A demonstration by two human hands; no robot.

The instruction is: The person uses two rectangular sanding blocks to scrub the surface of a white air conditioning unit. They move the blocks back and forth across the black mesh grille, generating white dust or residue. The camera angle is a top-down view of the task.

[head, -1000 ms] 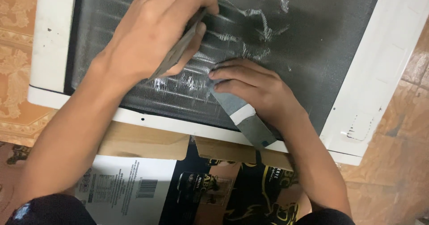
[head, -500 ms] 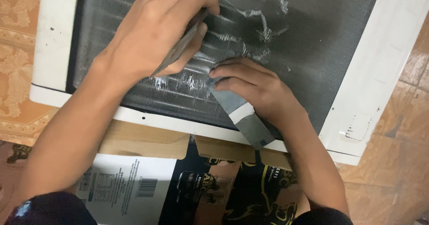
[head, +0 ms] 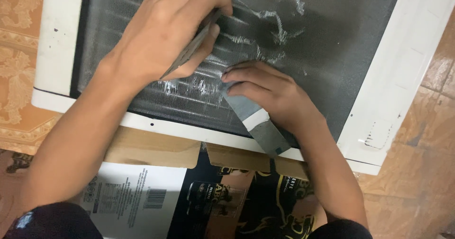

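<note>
The left hand (head: 166,40) grips a thin flat metal strip (head: 189,49) while the right hand (head: 270,96) clasps a grey flat blade (head: 256,120) against the ribbed dark fins (head: 332,44) (white-framed).

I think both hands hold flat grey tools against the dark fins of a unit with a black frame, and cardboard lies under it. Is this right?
Not quite: the frame is white, not black, as the head view shows. The rest holds: the left hand and right hand each press a flat grey tool against the dark fins, with cardboard underneath.
</note>
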